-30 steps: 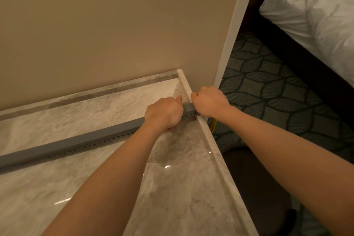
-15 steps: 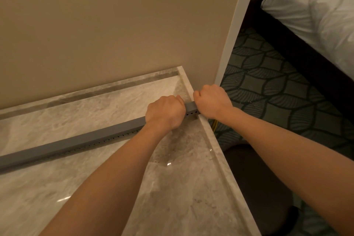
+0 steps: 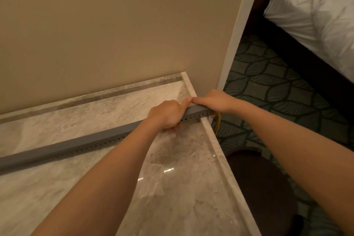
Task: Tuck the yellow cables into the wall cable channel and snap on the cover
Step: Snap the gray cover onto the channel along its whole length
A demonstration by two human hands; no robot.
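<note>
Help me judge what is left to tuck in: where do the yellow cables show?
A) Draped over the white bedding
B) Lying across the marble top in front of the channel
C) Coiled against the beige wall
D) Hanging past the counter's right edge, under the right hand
D: the yellow cables hang down just below the right hand, at the end of the grey channel, beyond the edge of the marble counter.

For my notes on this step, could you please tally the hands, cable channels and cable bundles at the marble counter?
Hands: 2, the left hand and the right hand, both holding the channel.
Channels: 1, the grey cable channel, lying on the marble counter.
Cable bundles: 1, the yellow cables at its right end; strands uncountable.
Total: 4.
</note>
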